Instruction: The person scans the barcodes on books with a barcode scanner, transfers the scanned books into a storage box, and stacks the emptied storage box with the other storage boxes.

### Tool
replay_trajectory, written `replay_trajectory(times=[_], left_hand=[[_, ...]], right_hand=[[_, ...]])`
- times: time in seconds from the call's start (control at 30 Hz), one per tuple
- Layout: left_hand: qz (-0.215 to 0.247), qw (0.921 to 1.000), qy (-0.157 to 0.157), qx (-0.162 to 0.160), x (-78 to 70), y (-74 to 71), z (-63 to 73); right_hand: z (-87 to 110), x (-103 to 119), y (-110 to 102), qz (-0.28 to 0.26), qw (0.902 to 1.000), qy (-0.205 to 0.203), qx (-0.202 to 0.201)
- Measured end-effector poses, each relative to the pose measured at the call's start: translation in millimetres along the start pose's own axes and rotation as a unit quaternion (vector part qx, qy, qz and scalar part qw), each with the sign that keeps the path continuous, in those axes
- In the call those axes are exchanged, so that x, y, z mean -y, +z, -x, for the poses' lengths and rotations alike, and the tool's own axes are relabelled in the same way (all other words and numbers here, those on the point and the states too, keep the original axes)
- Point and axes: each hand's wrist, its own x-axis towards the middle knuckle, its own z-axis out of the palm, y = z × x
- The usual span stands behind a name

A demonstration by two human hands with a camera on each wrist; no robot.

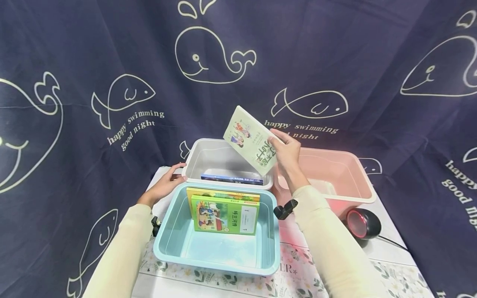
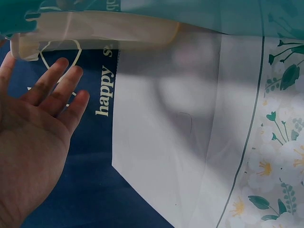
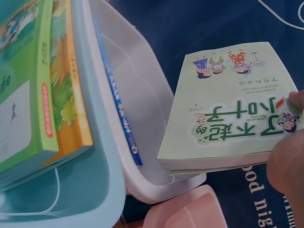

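My right hand (image 1: 286,150) pinches a pale green book (image 1: 249,140) by one end, thumb on its illustrated cover. The book is tilted above the light grey bin (image 1: 193,161), also plain in the right wrist view. Inside that bin, a dark blue book (image 1: 231,179) stands against the near wall with its spine up. At the grey bin's left end, my left hand (image 1: 165,186) touches the rim with its fingers extended, as the left wrist view shows. Nearer to me, the light blue bin (image 1: 216,265) holds a green book (image 1: 225,215) and a yellow-edged book (image 1: 223,193) behind it, both standing.
A pink bin (image 1: 335,155) stands right of the grey one. In front of it sits a black rounded device (image 1: 363,223) with a glowing red face and a cable. The floral cloth (image 1: 201,278) covers the table; a navy whale-print curtain (image 1: 238,95) hangs behind.
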Motion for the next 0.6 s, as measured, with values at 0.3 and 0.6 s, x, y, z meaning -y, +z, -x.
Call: replay_trajectory(times=[0.3, 0.6], left_hand=[[0.006, 1.0, -0.002, 0.001, -0.5, 0.2, -0.1], [0.007, 1.0, -0.005, 0.002, 2.0, -1.4, -2.1]], right_hand=[[4.3, -14.9, -3.6, 0.046, 0.9985, -0.002, 0.029], [9.9, -28.3, -5.1, 0.116, 0.9868, -0.007, 0.113]])
